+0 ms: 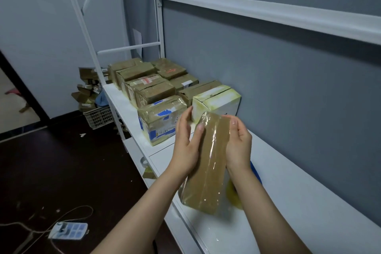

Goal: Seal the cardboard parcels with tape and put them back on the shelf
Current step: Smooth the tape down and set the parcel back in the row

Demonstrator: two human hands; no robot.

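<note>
Cardboard parcel [208, 163] tilted over shelf [309, 192] | left hand [186, 146], right hand [239, 144] | hands clasp its sides

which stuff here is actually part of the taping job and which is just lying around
Job: brown parcel, held between left hand and right hand; taped parcels lined up on the white shelf.

Lying about: power strip on the floor; plastic crate and cardboard scraps past the shelf's far end.
</note>
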